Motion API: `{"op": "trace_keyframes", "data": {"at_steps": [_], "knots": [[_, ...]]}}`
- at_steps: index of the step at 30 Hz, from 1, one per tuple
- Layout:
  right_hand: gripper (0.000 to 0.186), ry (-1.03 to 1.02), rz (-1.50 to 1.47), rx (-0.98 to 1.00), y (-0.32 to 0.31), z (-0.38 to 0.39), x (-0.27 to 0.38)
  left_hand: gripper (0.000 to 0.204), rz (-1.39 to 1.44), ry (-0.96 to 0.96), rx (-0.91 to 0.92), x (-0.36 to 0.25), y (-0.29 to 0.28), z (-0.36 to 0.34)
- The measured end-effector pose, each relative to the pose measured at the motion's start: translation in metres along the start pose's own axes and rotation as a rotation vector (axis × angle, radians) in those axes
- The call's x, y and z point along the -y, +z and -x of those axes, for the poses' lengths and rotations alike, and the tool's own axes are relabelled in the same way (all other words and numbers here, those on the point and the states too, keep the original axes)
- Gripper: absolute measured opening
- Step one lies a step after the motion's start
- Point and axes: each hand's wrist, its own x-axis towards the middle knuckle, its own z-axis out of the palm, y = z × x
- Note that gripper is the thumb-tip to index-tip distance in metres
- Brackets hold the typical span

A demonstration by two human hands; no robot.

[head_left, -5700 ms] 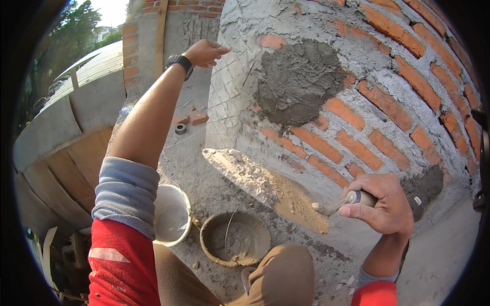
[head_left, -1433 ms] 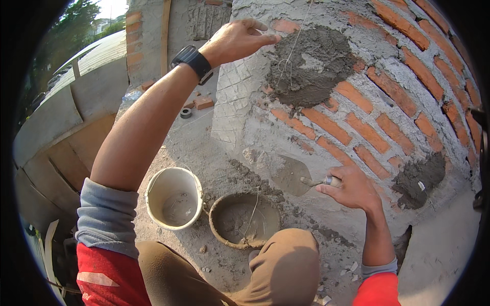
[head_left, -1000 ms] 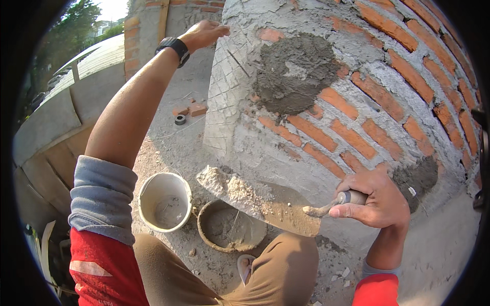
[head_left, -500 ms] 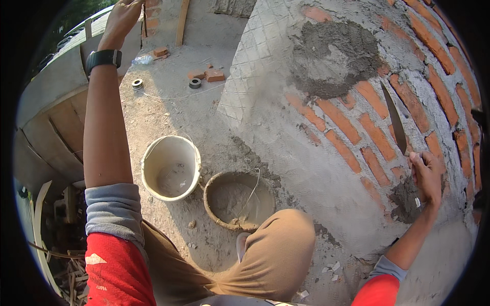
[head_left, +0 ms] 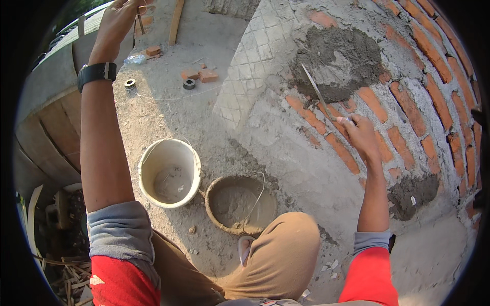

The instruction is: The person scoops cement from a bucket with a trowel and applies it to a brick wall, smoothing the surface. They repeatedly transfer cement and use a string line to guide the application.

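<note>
My right hand [head_left: 360,135] grips the handle of a trowel [head_left: 317,93]. The trowel's blade is seen edge-on and points up into a patch of wet grey mortar [head_left: 341,60] on the red brick wall [head_left: 408,102]. My left hand [head_left: 118,18], with a black watch at the wrist, reaches up to the top left edge of the view; its fingers are closed around something thin that I cannot make out. Below, by my bent knee, stand a white bucket [head_left: 170,172] and a mortar-caked pan [head_left: 240,204].
A second mortar patch [head_left: 413,194] sits low on the wall at right. Brick pieces [head_left: 200,75], two small rings [head_left: 189,83] and a wooden plank [head_left: 175,23] lie on the concrete floor. Timber and scrap wood [head_left: 56,214] border the left.
My right hand has risen from the lower mortar patch to the upper one, bringing the trowel blade onto it. My left arm stays raised at the top left.
</note>
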Motion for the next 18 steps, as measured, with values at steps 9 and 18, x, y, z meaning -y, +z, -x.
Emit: {"op": "trace_keyframes", "data": {"at_steps": [9,18], "knots": [[0.041,0.010,-0.051,0.004,-0.011,0.011,-0.010,0.030,0.060,0.017,-0.003,-0.013,0.021,0.019],[0.033,0.139,-0.184,0.019,-0.038,0.017,-0.022,0.028,0.134,-0.009,0.052,-0.014,0.038,0.027]]}}
